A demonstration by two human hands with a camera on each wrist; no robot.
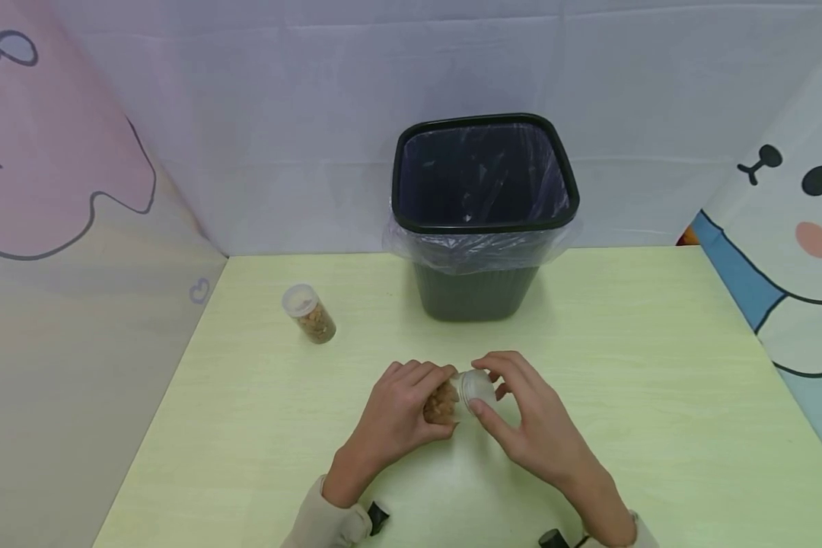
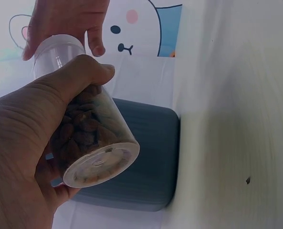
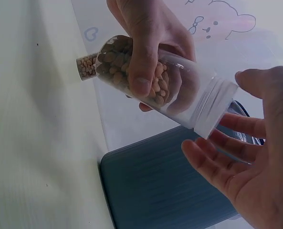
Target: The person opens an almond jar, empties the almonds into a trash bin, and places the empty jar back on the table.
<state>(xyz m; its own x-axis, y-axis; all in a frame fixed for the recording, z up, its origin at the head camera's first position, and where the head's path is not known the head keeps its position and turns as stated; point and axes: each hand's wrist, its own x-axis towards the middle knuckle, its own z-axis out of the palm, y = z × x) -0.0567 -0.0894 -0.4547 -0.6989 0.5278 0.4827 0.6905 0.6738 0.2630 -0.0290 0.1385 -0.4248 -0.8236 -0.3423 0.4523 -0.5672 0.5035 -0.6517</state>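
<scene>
My left hand point(image 1: 400, 407) grips a clear plastic jar point(image 2: 100, 121) part filled with brown, almond-like pieces. Its thumb lies along one side of the jar, which is tilted with the lid end toward my right hand point(image 1: 537, 426). A whitish screw lid point(image 3: 215, 107) is on the jar. Around that lid the right hand's fingers point(image 3: 227, 143) are spread and relaxed, with the thumb tip close by its edge. In the left wrist view, a gap shows between the lid and the nearest right-hand digit. Part of the jar is hidden behind the left fingers.
A smaller clear jar point(image 1: 310, 313) with a pale lid and light brown pieces stands at the back left of the table point(image 1: 212, 426). Behind the hands is a dark square bin point(image 1: 476, 293) lined with a clear bag. Cartoon-printed cloth point(image 1: 794, 228) hangs around the table.
</scene>
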